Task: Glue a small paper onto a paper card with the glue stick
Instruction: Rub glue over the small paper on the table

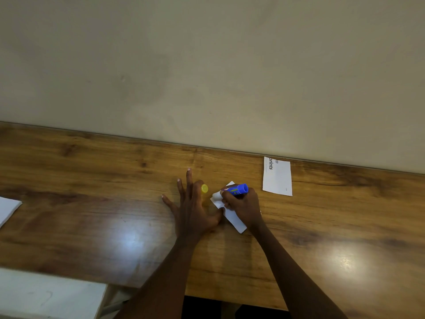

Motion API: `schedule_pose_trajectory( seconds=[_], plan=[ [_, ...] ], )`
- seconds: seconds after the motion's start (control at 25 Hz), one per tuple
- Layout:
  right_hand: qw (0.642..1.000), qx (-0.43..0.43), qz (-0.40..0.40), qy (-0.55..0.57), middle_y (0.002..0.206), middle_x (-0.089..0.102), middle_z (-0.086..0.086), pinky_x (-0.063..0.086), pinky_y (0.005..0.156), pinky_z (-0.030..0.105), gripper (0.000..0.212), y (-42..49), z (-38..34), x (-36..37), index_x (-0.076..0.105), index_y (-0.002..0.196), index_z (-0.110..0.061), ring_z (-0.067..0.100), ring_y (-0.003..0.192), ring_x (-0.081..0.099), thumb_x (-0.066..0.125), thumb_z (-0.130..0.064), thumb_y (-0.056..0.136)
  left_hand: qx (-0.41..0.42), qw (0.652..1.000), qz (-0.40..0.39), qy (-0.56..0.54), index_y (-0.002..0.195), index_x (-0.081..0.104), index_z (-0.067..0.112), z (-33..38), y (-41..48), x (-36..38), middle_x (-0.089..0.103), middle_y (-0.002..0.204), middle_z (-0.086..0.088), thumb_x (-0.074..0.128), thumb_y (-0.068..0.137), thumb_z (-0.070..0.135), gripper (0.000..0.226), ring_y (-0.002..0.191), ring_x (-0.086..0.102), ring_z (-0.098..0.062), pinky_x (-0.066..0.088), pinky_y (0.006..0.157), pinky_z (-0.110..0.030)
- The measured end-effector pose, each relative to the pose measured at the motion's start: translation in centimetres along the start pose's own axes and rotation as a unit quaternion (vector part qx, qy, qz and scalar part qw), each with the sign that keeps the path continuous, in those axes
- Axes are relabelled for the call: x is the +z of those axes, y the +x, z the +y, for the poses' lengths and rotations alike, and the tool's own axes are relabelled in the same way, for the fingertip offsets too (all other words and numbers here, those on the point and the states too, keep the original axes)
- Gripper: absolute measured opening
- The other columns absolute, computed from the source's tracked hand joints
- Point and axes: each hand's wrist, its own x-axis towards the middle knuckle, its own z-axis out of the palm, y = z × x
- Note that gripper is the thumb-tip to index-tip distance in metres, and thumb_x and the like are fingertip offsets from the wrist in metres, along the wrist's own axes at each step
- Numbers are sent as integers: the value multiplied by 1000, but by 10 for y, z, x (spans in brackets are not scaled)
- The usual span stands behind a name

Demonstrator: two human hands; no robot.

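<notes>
left grip point(192, 203) flat on wooden table point(92, 180) | right grip point(243, 202) clasps glue stick point(238, 189) | beige wall point(207, 65)

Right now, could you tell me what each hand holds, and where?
The right hand grips the glue stick around its blue barrel, its white end on the small paper. The left hand holds nothing, lying spread on the table.

The glue stick point(239, 189) in my right grip point(242, 204) is bright blue, with a yellow-green label and a white tip. The cap point(204, 188) is yellow. The small paper point(236, 221) is plain white. The card point(278, 178) is white with dark printed letters. The bench point(92, 203) is warm brown wood with darker grain.
</notes>
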Motion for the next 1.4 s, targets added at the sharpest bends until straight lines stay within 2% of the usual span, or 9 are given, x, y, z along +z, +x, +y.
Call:
schedule_pose_trajectory(
  seconds=[0.32,0.64,0.76,0.84,0.92,1.0,1.08,1.2,1.4],
  plan=[
    [994,11,108,-12,70,59,9,41,53,5,18,-3,-4,1,61,88,5,11,54,50,65,-9,78,-8,1000,-10,-1,121,12,32,2,0,-1,-17,147,6,66,63,56,83,137,-14,-24,-11,101,-68],
    [989,50,134,-26,77,57,8,38,51,3,25,8,-5,-10,59,95,7,15,59,48,63,-12,80,-13,1000,-16,10,121,14,30,2,1,-1,-20,146,9,66,64,56,81,136,-17,-22,-11,102,-68],
    [991,27,128,3,85,58,6,38,53,-1,23,4,-10,-12,58,102,0,5,64,50,60,-11,82,-15,999,-21,23,124,19,28,1,2,0,-22,146,9,63,64,58,80,140,-14,-26,-11,102,-68],
    [981,-14,186,56,96,60,8,42,61,3,23,-7,-14,-17,56,106,-7,11,76,57,58,-11,84,-13,1000,-16,21,123,17,30,1,2,0,-20,146,8,61,63,60,81,138,-16,-25,-11,101,-69],
    [966,-20,256,-20,106,61,10,45,71,18,30,-23,-14,-22,54,115,-6,21,85,57,57,-13,85,-15,1000,-12,20,120,15,31,1,2,-1,-19,146,8,64,62,59,81,135,-17,-22,-11,101,-68],
    [951,54,243,-185,115,60,16,43,87,38,38,-39,-11,-22,49,120,-8,28,101,54,58,-14,84,-17,999,-16,25,120,13,32,1,2,-1,-21,145,8,66,63,57,82,134,-19,-21,-12,102,-68],
    [942,110,182,-259,126,53,15,34,99,44,44,-49,-8,-16,45,123,-12,31,120,42,60,-19,82,-16,999,-18,28,121,12,32,1,3,-1,-21,145,8,65,64,57,82,134,-20,-22,-13,102,-68],
    [959,89,179,-202,124,53,15,35,99,42,50,-48,-7,-8,46,119,-10,31,116,43,68,-22,76,-11,999,-4,31,121,15,31,1,3,1,-17,146,4,59,60,61,81,134,-16,-25,-12,101,-67],
    [958,100,265,47,119,49,19,47,86,37,67,-51,-11,-12,38,118,-6,28,98,50,75,2,63,-9,999,2,33,121,17,30,1,3,2,-14,147,4,54,57,62,81,135,-14,-25,-10,101,-69]
  ],
)
